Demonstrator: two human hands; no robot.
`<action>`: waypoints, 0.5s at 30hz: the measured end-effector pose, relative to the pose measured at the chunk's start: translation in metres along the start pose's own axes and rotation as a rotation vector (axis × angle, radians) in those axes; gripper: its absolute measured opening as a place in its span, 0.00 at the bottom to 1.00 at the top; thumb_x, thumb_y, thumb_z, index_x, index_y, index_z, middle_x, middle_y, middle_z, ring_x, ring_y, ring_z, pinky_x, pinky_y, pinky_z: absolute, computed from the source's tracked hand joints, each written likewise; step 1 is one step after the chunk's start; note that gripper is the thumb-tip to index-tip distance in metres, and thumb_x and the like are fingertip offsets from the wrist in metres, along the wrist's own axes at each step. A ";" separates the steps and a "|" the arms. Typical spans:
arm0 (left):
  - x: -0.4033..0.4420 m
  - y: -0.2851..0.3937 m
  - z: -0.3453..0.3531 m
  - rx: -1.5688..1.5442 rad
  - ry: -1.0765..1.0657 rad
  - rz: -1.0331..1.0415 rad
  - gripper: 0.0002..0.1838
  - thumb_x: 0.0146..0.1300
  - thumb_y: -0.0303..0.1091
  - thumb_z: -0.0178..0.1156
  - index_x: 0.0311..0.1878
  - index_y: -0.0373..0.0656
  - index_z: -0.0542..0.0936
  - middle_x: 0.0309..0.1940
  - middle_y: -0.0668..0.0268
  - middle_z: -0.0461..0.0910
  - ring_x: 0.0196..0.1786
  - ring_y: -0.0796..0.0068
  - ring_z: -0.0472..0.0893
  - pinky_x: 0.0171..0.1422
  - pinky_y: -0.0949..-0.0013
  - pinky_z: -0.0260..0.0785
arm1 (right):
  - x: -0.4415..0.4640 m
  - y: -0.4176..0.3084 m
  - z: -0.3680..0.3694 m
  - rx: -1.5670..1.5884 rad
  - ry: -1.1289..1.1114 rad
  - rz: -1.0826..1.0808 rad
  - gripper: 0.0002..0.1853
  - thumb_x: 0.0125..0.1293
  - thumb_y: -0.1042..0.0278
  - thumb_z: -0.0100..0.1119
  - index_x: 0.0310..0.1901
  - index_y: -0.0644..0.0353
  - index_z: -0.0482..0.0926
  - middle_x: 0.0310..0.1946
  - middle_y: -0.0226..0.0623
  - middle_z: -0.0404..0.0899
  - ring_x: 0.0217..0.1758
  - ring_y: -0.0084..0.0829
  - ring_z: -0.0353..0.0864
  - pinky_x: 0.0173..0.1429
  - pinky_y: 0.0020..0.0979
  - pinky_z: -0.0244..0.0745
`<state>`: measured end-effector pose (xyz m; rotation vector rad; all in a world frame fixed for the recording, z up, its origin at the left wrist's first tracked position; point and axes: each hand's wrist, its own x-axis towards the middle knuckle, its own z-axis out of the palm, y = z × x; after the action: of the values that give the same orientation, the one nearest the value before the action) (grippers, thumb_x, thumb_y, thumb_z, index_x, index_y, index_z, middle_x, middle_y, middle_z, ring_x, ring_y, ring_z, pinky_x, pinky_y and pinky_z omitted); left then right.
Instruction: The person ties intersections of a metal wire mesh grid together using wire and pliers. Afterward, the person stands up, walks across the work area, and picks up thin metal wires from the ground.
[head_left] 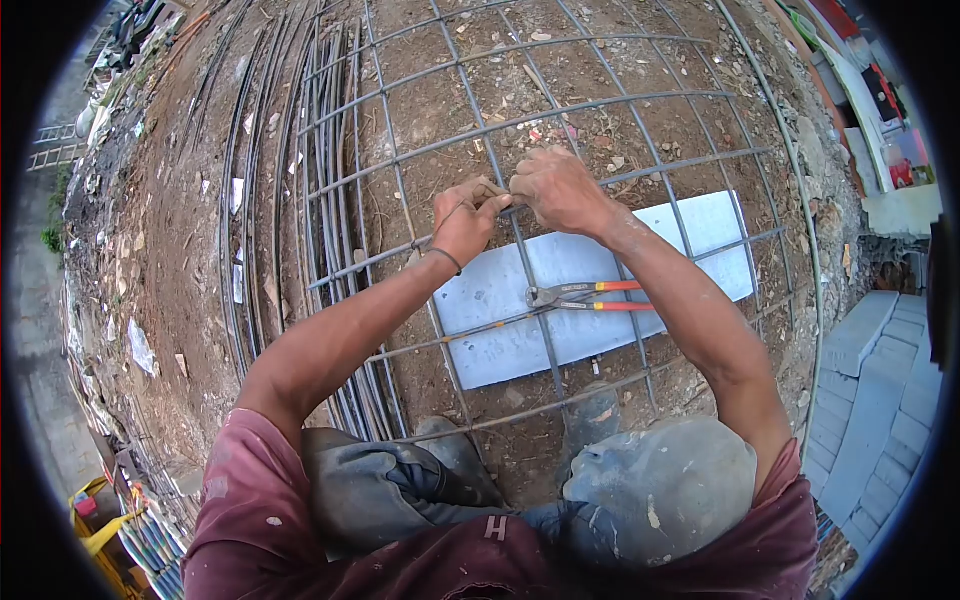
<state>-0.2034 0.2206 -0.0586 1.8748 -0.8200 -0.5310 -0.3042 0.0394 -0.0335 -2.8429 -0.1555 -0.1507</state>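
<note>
My left hand (468,215) is closed in a pinch at a crossing of the rebar grid (486,133), with a thin wire looping over its fingers. Right beside it, my right hand (560,188) is curled, fingertips meeting the left ones above the bar; what it grips is hidden. Pincers with red and yellow handles (600,296) lie just below, resting across the bars with their jaws at another crossing. Beneath the grid is a pale, flat board (500,352) on the soil.
Long loose rebars (335,130) lie bundled at the left. A long pole or pipe (790,140) runs down the right side. Grey blocks (870,400) are stacked at the far right. My bent knees (665,490) are close to the grid's near edge.
</note>
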 end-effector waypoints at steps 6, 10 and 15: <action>-0.003 -0.007 -0.001 0.034 -0.072 0.135 0.03 0.67 0.25 0.69 0.42 0.37 0.86 0.43 0.60 0.91 0.39 0.76 0.86 0.42 0.68 0.77 | 0.002 0.005 0.007 0.393 -0.009 0.397 0.05 0.59 0.70 0.68 0.32 0.61 0.82 0.31 0.48 0.82 0.42 0.53 0.83 0.47 0.51 0.73; 0.005 -0.008 -0.007 0.104 -0.113 0.315 0.07 0.63 0.24 0.70 0.44 0.39 0.87 0.55 0.55 0.88 0.49 0.62 0.89 0.51 0.62 0.81 | 0.012 0.014 -0.001 0.310 -0.047 0.265 0.04 0.58 0.71 0.65 0.31 0.62 0.85 0.32 0.51 0.85 0.43 0.54 0.85 0.49 0.52 0.77; 0.001 -0.003 0.000 0.367 -0.127 0.565 0.10 0.57 0.25 0.72 0.42 0.45 0.90 0.54 0.53 0.87 0.51 0.48 0.87 0.53 0.55 0.82 | 0.031 0.008 -0.015 0.060 -0.043 0.061 0.06 0.54 0.69 0.67 0.27 0.63 0.85 0.31 0.55 0.85 0.42 0.56 0.86 0.48 0.51 0.80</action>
<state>-0.2019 0.2208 -0.0610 1.8238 -1.5494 -0.1474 -0.2743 0.0303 -0.0175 -2.7880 -0.0807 -0.0712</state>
